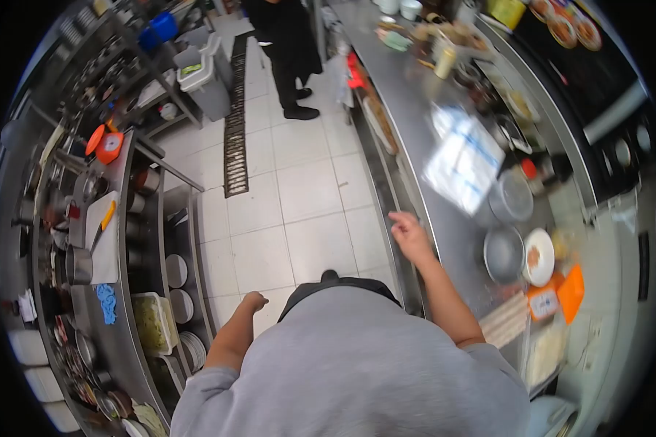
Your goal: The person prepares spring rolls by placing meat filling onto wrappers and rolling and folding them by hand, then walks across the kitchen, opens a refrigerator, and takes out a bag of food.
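My right hand (411, 234) hangs in the air by the front edge of the steel counter (444, 251), its fingers loosely bent and partly apart, with nothing in it. Lower and to the left, my left hand (254, 301) is beside my body above the floor; its fingers are curled in and no object shows in it. On the counter ahead of my right hand lies a white plastic bag with blue stripes (464, 156). Further right are a grey metal bowl (504, 254), a white bowl with some food in it (539, 255) and an orange kitchen scale (544, 300).
At left runs a steel work table with a cutting board (104, 247), a yellow-handled knife (108, 215), a blue cloth (106, 302) and another orange scale (105, 145). A person in black (288, 51) stands ahead by a floor drain (236, 131). Grey bins (205, 84) stand left of it.
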`<action>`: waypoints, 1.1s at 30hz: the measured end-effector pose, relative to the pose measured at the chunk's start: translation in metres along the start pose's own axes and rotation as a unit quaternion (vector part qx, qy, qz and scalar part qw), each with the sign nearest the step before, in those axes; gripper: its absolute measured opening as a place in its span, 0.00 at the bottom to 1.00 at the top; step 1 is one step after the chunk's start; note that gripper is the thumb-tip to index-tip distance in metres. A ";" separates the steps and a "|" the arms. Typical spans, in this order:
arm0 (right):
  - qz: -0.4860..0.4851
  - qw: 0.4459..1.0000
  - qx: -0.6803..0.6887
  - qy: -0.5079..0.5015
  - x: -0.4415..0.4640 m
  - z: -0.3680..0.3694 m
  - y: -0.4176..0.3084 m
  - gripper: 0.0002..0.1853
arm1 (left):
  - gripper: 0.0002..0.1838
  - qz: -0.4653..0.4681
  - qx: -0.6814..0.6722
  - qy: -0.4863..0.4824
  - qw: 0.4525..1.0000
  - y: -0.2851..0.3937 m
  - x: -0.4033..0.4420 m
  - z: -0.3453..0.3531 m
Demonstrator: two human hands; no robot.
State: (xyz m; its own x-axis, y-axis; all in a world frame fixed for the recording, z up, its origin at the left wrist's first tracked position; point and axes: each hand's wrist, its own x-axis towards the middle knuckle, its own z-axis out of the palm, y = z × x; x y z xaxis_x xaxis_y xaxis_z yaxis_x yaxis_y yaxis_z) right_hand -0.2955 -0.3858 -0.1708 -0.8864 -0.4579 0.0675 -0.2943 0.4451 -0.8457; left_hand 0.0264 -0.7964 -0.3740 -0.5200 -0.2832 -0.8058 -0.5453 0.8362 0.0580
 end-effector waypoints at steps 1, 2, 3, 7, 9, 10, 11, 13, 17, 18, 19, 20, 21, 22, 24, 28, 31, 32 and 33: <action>0.015 0.998 -0.050 -0.045 0.014 0.021 0.022 0.19 | 0.23 -0.020 -0.151 0.046 0.987 -0.012 -0.007 -0.004; 0.028 0.991 -0.103 -0.084 0.026 0.041 0.052 0.20 | 0.23 -0.035 -0.297 0.093 0.950 -0.025 -0.010 -0.007; -0.015 0.989 -0.128 -0.071 0.029 0.064 0.091 0.22 | 0.23 -0.051 -0.331 0.127 0.934 -0.044 0.004 0.002; 0.109 0.934 -0.246 -0.236 0.016 0.104 0.226 0.14 | 0.19 -0.136 -0.363 0.121 0.914 -0.068 0.012 0.000; 0.163 0.898 -0.285 -0.292 0.023 0.101 0.228 0.11 | 0.18 -0.020 -0.022 -0.004 1.000 -0.080 0.041 0.013; 0.149 0.881 -0.305 -0.328 0.034 0.107 0.242 0.12 | 0.18 0.007 -0.026 -0.026 0.999 -0.080 0.043 0.013; 0.136 0.863 -0.325 -0.363 0.052 0.113 0.260 0.13 | 0.19 0.007 -0.101 -0.034 0.994 -0.078 0.042 0.000; 0.070 0.876 -0.324 -0.351 0.116 0.131 0.269 0.15 | 0.20 0.019 -0.187 -0.031 0.982 -0.078 0.046 -0.029; 0.135 0.915 -0.213 -0.314 0.296 0.185 0.263 0.17 | 0.22 0.016 -0.257 0.039 0.966 -0.097 0.054 -0.115; 0.121 0.921 -0.207 -0.308 0.355 0.201 0.248 0.18 | 0.21 -0.004 -0.300 0.066 0.952 -0.104 0.048 -0.150; 0.043 0.915 -0.250 -0.313 0.415 0.216 0.214 0.19 | 0.21 -0.022 -0.344 0.094 0.934 -0.097 0.028 -0.211; 0.017 0.914 -0.267 -0.304 0.474 0.230 0.174 0.20 | 0.20 -0.038 -0.386 0.124 0.913 -0.089 0.007 -0.275; -0.039 0.916 -0.285 -0.278 0.528 0.252 0.151 0.21 | 0.20 -0.082 -0.421 0.173 0.887 -0.109 0.028 -0.274; -0.036 0.932 -0.254 -0.257 0.575 0.269 0.110 0.17 | 0.19 -0.121 -0.456 0.224 0.853 -0.125 0.045 -0.281; -0.009 0.959 -0.172 -0.226 0.651 0.306 0.039 0.15 | 0.17 -0.195 -0.479 0.317 0.795 -0.150 0.074 -0.307; 0.016 0.966 -0.085 -0.242 0.732 0.387 -0.028 0.16 | 0.15 -0.147 -0.624 0.322 0.696 -0.233 0.225 -0.256; -0.068 0.969 -0.170 -0.166 0.730 0.428 -0.027 0.16 | 0.15 -0.137 -0.573 0.231 0.775 -0.257 0.277 -0.354; -0.039 0.971 -0.175 -0.160 0.722 0.441 -0.015 0.16 | 0.15 -0.119 -0.567 0.226 0.783 -0.266 0.290 -0.403; -0.008 0.972 -0.178 -0.151 0.719 0.452 -0.006 0.17 | 0.16 -0.098 -0.560 0.231 0.790 -0.278 0.306 -0.451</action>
State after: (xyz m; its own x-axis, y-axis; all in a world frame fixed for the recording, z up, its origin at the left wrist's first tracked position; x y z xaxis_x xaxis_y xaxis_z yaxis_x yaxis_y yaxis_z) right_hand -0.7694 -1.0650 -0.3565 -0.7513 -0.6481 -0.1247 -0.4604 0.6500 -0.6046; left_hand -0.2772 -1.3277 -0.3706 -0.3976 -0.7124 -0.5783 -0.7498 -0.1111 0.6523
